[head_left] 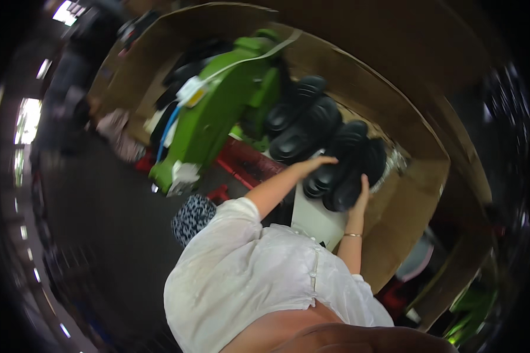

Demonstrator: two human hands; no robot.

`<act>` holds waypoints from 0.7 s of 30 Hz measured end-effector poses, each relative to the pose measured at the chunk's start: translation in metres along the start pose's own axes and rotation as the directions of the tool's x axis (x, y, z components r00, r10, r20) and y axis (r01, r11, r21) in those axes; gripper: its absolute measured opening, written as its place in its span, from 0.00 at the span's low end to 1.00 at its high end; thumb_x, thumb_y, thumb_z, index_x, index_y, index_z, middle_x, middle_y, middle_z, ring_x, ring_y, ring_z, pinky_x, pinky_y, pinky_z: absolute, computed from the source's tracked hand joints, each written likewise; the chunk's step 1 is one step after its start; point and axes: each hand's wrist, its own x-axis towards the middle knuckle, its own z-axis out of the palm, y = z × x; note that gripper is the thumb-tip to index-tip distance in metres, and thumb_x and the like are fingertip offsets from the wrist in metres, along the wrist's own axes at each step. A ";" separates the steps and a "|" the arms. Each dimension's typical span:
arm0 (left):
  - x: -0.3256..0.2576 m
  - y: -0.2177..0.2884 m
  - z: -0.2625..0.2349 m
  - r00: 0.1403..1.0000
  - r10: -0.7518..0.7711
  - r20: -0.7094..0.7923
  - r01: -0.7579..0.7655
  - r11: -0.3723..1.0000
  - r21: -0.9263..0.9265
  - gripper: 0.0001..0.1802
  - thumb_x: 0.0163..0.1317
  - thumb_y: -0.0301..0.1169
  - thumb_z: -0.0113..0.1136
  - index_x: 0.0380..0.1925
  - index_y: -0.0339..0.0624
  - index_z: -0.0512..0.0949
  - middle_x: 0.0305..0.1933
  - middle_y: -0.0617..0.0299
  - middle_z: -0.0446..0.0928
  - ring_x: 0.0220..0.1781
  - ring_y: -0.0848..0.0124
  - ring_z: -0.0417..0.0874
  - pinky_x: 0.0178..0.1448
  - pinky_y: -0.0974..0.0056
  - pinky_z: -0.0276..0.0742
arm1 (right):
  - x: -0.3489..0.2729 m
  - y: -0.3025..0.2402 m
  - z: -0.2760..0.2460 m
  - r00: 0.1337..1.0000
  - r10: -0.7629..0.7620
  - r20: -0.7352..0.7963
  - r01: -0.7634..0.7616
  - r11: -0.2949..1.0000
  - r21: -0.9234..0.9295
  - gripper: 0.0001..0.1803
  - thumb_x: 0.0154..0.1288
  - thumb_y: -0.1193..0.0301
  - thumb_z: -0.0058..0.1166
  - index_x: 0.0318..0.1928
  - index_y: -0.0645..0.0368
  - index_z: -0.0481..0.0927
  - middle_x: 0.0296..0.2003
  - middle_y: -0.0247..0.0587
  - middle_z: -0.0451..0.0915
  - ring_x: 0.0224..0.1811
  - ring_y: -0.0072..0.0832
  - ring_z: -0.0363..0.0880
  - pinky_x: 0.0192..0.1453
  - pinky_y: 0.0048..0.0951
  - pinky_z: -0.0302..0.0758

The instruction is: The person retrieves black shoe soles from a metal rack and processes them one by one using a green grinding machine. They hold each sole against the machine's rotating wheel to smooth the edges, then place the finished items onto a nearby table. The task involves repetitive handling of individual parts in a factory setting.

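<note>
A bundle of black rubber slippers (350, 162) sits pressed between both my hands above a white block (315, 219). My left hand (317, 165) lies across the near upper side of the bundle, arm stretched out from a white sleeve. My right hand (362, 197), with a thin bracelet on the wrist, cups the bundle's lower right side. More black slippers (303, 120) are stacked just beyond, touching the ones I hold.
A green machine (218, 112) with a white cable leans to the left of the slippers, above red metal bars (244, 162). Tall cardboard walls (421, 159) curve around the back and right. A spotted cloth (193, 216) lies by my left shoulder. The floor at left is dark.
</note>
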 end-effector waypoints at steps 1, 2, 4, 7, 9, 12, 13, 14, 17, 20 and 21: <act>-0.005 0.001 0.002 1.000 -0.006 -0.013 0.007 1.000 0.015 0.33 0.50 0.47 0.60 0.50 0.34 0.70 0.48 0.53 0.74 0.50 0.69 0.74 0.57 0.64 0.66 | -0.004 -0.003 0.008 1.000 0.008 0.008 -0.008 1.000 0.004 0.34 0.52 0.58 0.60 0.54 0.68 0.66 0.51 0.48 0.71 0.50 0.36 0.72 0.56 0.35 0.70; -0.004 -0.001 -0.003 0.999 -0.026 0.028 0.027 0.999 -0.034 0.35 0.48 0.46 0.62 0.51 0.32 0.68 0.49 0.51 0.74 0.51 0.68 0.74 0.58 0.64 0.66 | 0.003 -0.003 0.000 0.992 0.066 0.109 -0.069 0.997 0.027 0.36 0.54 0.55 0.56 0.56 0.68 0.65 0.53 0.46 0.70 0.53 0.37 0.69 0.60 0.35 0.66; -0.008 -0.011 -0.011 0.999 -0.045 -0.013 0.044 0.998 -0.050 0.44 0.43 0.46 0.66 0.54 0.27 0.61 0.52 0.48 0.70 0.54 0.65 0.72 0.59 0.63 0.65 | -0.006 -0.007 0.002 0.958 0.167 0.234 -0.182 0.983 0.041 0.36 0.56 0.53 0.53 0.57 0.66 0.64 0.56 0.45 0.67 0.57 0.39 0.66 0.63 0.36 0.60; -0.003 -0.038 -0.016 0.997 -0.068 -0.021 0.068 0.998 -0.004 0.68 0.39 0.52 0.68 0.62 0.26 0.30 0.63 0.42 0.52 0.64 0.58 0.60 0.63 0.61 0.60 | -0.016 -0.007 -0.007 0.982 0.158 0.105 -0.147 0.984 -0.104 0.36 0.56 0.51 0.53 0.57 0.65 0.65 0.56 0.46 0.68 0.57 0.39 0.66 0.62 0.38 0.62; -0.021 -0.045 -0.013 0.996 -0.094 0.005 0.094 0.995 0.022 0.68 0.38 0.52 0.68 0.62 0.26 0.31 0.64 0.41 0.51 0.64 0.58 0.59 0.64 0.61 0.59 | -0.025 -0.003 -0.018 0.977 0.194 0.092 -0.183 0.977 -0.111 0.36 0.56 0.51 0.53 0.57 0.65 0.65 0.55 0.47 0.68 0.57 0.39 0.66 0.62 0.38 0.63; -0.048 -0.072 -0.023 0.990 -0.143 0.016 0.142 0.988 0.059 0.68 0.37 0.53 0.68 0.62 0.25 0.32 0.64 0.41 0.50 0.65 0.57 0.57 0.65 0.60 0.57 | -0.056 0.018 -0.028 0.967 0.216 0.136 -0.200 0.972 -0.121 0.36 0.56 0.50 0.51 0.57 0.65 0.65 0.56 0.47 0.67 0.57 0.41 0.65 0.62 0.38 0.63; -0.063 -0.083 -0.030 0.987 -0.157 0.010 0.156 0.985 0.070 0.68 0.37 0.54 0.68 0.62 0.24 0.32 0.65 0.41 0.49 0.66 0.57 0.57 0.65 0.60 0.57 | -0.074 0.029 -0.030 0.967 0.210 0.141 -0.199 0.976 -0.093 0.34 0.58 0.52 0.50 0.57 0.64 0.65 0.56 0.48 0.67 0.57 0.40 0.65 0.62 0.38 0.62; -0.072 -0.091 -0.038 0.986 -0.167 0.014 0.165 0.983 0.080 0.68 0.36 0.54 0.68 0.62 0.24 0.33 0.65 0.41 0.49 0.66 0.57 0.56 0.65 0.60 0.56 | -0.093 0.042 -0.025 0.967 0.207 0.146 -0.200 0.978 -0.063 0.31 0.60 0.54 0.48 0.56 0.64 0.66 0.56 0.48 0.67 0.57 0.40 0.65 0.63 0.37 0.62; -0.106 -0.111 -0.064 0.984 -0.179 0.020 0.175 0.977 0.123 0.69 0.35 0.55 0.68 0.61 0.23 0.34 0.66 0.40 0.47 0.67 0.56 0.54 0.66 0.59 0.55 | -0.143 0.081 -0.014 0.973 0.180 0.143 -0.180 0.984 -0.013 0.27 0.62 0.57 0.46 0.55 0.63 0.67 0.56 0.49 0.66 0.58 0.39 0.65 0.63 0.37 0.61; -0.137 -0.123 -0.088 0.983 -0.180 0.024 0.171 0.962 0.213 0.69 0.34 0.56 0.68 0.61 0.22 0.35 0.66 0.40 0.45 0.68 0.56 0.52 0.67 0.59 0.54 | -0.185 0.113 -0.004 0.985 0.121 0.122 -0.119 0.993 -0.023 0.25 0.62 0.59 0.45 0.55 0.62 0.67 0.57 0.49 0.66 0.58 0.39 0.65 0.64 0.37 0.60; -0.141 -0.128 -0.098 0.982 -0.182 0.043 0.164 0.947 0.275 0.71 0.33 0.59 0.66 0.62 0.24 0.33 0.68 0.41 0.39 0.71 0.55 0.44 0.68 0.58 0.49 | -0.196 0.124 0.003 0.987 0.108 0.122 -0.105 0.994 -0.030 0.24 0.62 0.60 0.45 0.55 0.62 0.67 0.57 0.49 0.66 0.58 0.38 0.65 0.64 0.36 0.60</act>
